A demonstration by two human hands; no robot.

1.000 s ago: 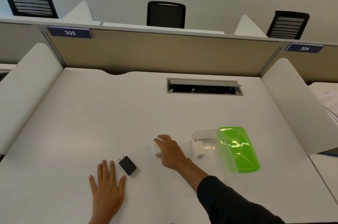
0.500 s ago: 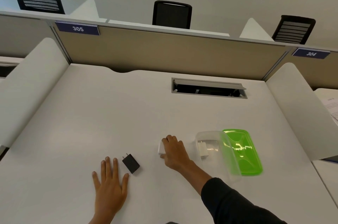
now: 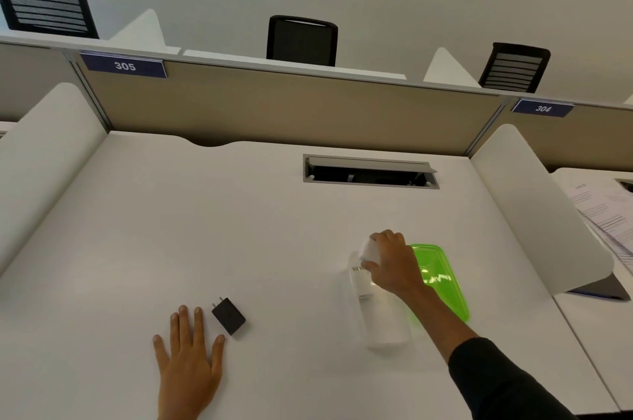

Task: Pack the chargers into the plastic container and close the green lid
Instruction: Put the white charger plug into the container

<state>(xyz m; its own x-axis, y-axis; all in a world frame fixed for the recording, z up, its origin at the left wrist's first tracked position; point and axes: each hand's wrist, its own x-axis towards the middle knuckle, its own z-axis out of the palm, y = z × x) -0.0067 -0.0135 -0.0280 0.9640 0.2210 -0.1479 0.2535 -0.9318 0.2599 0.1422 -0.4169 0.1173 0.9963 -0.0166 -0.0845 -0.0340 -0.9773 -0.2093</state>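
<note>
My right hand [image 3: 394, 263] grips a white charger [image 3: 370, 251] and holds it over the far end of the clear plastic container [image 3: 385, 327]. Another white charger [image 3: 359, 282] lies inside the container, below the held one. The green lid [image 3: 442, 282] lies open to the container's right, partly hidden by my right wrist. A black charger [image 3: 228, 316] lies on the white desk, prongs pointing away from me. My left hand [image 3: 188, 361] rests flat on the desk with fingers spread, just left of the black charger and not touching it.
An open cable slot [image 3: 370, 173] is cut into the desk behind the container. White side dividers [image 3: 544, 214] flank the desk, with a tan partition [image 3: 291, 111] at the back. Papers [image 3: 606, 214] lie on the neighbouring desk to the right.
My right hand closed on the white charger, lifted it off the desk and carried it right, over the container. My left hand stayed flat by the black charger.
</note>
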